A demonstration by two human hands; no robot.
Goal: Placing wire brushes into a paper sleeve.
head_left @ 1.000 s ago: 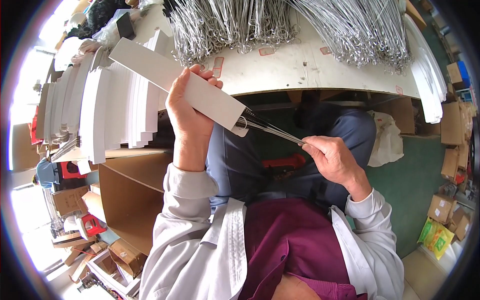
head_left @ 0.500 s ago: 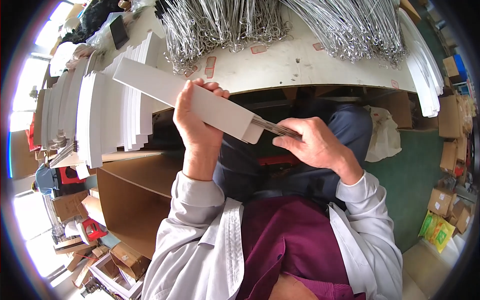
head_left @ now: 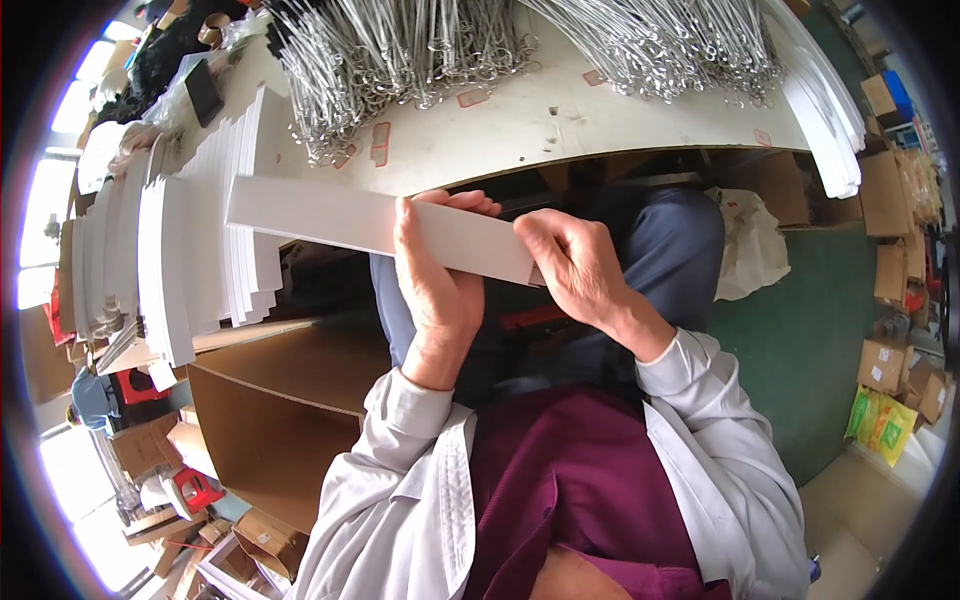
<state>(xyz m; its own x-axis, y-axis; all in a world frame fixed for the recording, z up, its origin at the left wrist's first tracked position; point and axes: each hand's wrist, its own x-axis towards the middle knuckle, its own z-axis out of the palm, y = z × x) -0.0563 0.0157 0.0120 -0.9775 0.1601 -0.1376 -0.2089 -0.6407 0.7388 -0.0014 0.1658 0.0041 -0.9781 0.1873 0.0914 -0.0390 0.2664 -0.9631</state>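
Observation:
A long, narrow white box lies slantwise across my two hands, above my lap. My left hand is wrapped round its middle, thumb on the near side and fingers beyond the far edge. At the box's right end my right hand is closed, its thumb and fingers pressed on that end. The thin metal rods seen there earlier do not show now. Bundles of silvery wire rods with looped ends lie on the pale table beyond my hands.
Many white boxes stand stacked at the left. Below them is an open brown carton. More rods lie at the table's far right, beside white flat boxes. A crumpled white bag rests on the green floor.
The metal rods have gone out of sight at the box's right end. My right hand has moved left onto that end, and the box lies more level.

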